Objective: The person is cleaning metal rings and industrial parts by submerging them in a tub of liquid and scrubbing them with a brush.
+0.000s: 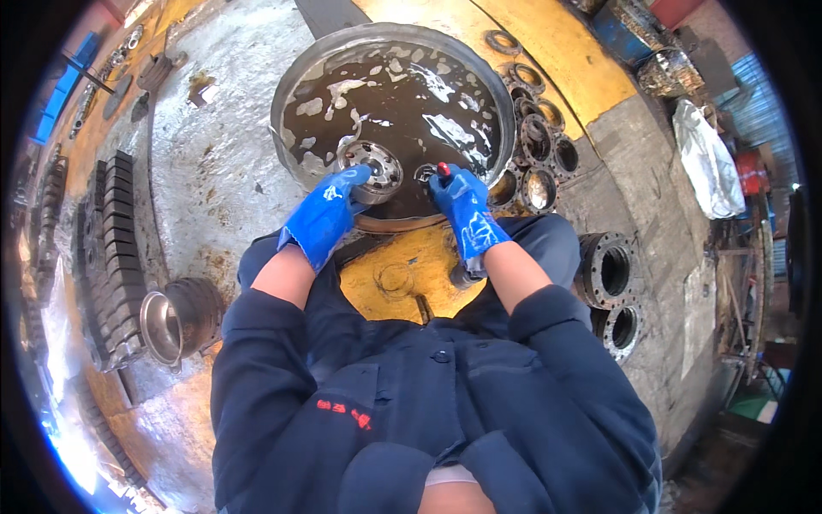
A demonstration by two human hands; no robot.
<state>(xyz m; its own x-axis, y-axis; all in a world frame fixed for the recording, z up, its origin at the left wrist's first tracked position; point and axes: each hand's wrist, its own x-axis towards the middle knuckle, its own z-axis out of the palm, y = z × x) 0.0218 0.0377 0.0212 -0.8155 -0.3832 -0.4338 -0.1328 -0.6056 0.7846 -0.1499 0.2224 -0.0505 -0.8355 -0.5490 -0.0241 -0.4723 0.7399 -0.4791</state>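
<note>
In my left hand [325, 214], gloved in blue, is a round metal flanged part [374, 167] with holes around its face. My fingers grip its left side, and it is tilted over the near part of a wide basin [282, 98]. Dark, foamy liquid [385, 103] fills the basin. My right hand [467, 212], also in a blue glove, is closed around a tool with a red end [443, 169]. That hand is over the basin's near right edge, and the tool's working end cannot be made out.
Several dark metal rings [535, 137] lie right of the basin, with thicker flanged rings [610, 270] by my right knee. A metal drum-shaped part [175, 321] and ribbed track-like blocks [120, 248] lie left. A white sack [706, 163] stands far right.
</note>
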